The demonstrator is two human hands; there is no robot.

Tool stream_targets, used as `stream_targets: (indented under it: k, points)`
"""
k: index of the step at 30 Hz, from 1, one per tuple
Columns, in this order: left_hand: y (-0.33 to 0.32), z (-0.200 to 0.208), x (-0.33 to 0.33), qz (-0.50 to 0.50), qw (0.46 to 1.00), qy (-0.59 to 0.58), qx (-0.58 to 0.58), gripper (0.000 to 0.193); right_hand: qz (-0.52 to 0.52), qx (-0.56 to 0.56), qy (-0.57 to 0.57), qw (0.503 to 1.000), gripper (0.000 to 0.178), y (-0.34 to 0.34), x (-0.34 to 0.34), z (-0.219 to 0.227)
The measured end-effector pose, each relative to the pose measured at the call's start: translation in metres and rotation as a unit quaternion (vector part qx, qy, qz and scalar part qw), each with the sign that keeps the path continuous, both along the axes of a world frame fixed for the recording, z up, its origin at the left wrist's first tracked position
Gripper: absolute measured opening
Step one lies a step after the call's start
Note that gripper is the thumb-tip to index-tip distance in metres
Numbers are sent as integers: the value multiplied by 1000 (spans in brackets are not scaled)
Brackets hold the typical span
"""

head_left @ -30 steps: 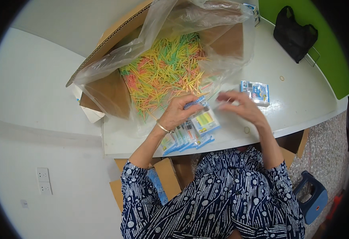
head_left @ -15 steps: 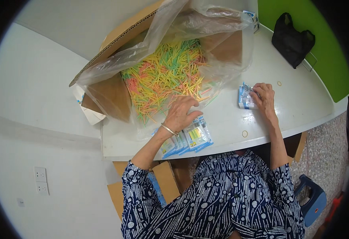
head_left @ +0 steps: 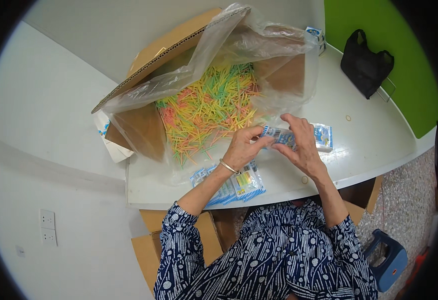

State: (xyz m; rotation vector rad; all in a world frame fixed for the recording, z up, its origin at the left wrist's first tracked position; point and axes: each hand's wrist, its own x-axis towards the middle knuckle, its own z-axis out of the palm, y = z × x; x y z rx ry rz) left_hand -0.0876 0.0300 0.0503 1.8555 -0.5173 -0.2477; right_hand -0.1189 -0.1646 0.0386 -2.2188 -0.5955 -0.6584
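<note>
A small blue-and-white plastic packet is pinched between my two hands, above the table in front of the box. My left hand grips one end with thumb and fingers. At the other end, the thumb and fingers of my right hand close round it. Just beyond the right hand lies another blue-and-white packet. Under my left wrist several flat clear packets with blue striped edges overlap near the table's front edge. Thin coloured sticks, yellow, green and pink, fill the open box behind my hands.
A large cardboard box, lined with a clear plastic bag, stands on the white table. A black bag hangs or leans by the green panel at right. Two rubber bands lie on the table. A blue stool stands on the floor.
My right hand has come left from the packets at right, bringing one packet. My left hand has moved right and up from the flat packets and now grips that packet too.
</note>
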Motion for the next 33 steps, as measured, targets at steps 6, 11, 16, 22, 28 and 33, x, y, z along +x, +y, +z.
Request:
stream_targets:
  k: [6, 11, 16, 22, 28, 33]
  points:
    - [13, 9, -10, 65, 978, -169, 107, 11, 87, 77, 141, 983, 27, 4, 12, -13]
    - [16, 9, -18, 96, 948, -268, 141, 9, 103, 118, 214, 964, 19, 14, 8, -12]
    - [29, 2, -19, 90, 935, -301, 162, 10, 112, 108, 213, 965, 18, 25, 5, -13]
    - [62, -17, -10, 61, 938, -298, 166, 13, 148, 72, 161, 973, 20, 36, 5, -15]
    - [164, 7, 24, 115, 810, -310, 485, 42, 117, 56, 147, 981, 20, 31, 12, -25]
    - [190, -3, 25, 14, 688, -206, 696, 73, 177, 63, 120, 975, 18, 48, 22, -32]
